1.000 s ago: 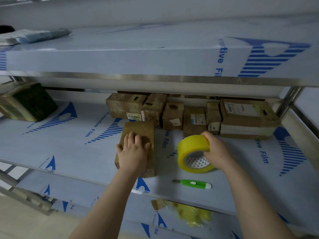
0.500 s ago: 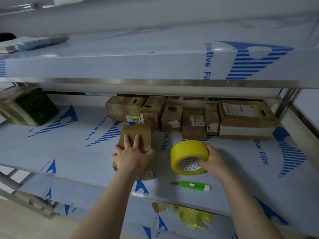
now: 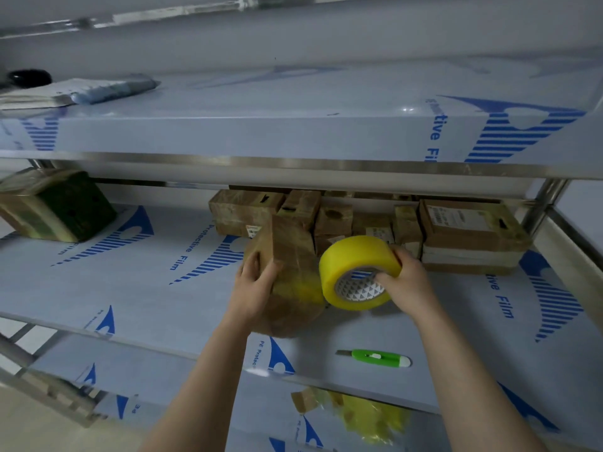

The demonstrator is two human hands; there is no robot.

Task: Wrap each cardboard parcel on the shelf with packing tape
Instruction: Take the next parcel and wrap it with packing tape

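Note:
A brown cardboard parcel (image 3: 290, 256) is tilted up off the middle shelf (image 3: 146, 288), and my left hand (image 3: 253, 285) grips its left side. Yellowish tape shows on its near face. My right hand (image 3: 406, 282) holds a yellow roll of packing tape (image 3: 354, 265), thumb inside the core, with the roll touching the parcel's right side. Several more cardboard parcels (image 3: 470, 230) stand in a row at the back of the shelf.
A green utility knife (image 3: 375, 357) lies near the shelf's front edge. A dark wrapped box (image 3: 55, 203) sits at the far left. The upper shelf (image 3: 293, 138) overhangs, with papers (image 3: 75, 91) on it. Yellow tape scraps (image 3: 365, 415) lie on the lower shelf.
My left hand has lifted the parcel from lying flat to tilted upright. My right hand has raised the tape roll and brought it against the parcel's right side.

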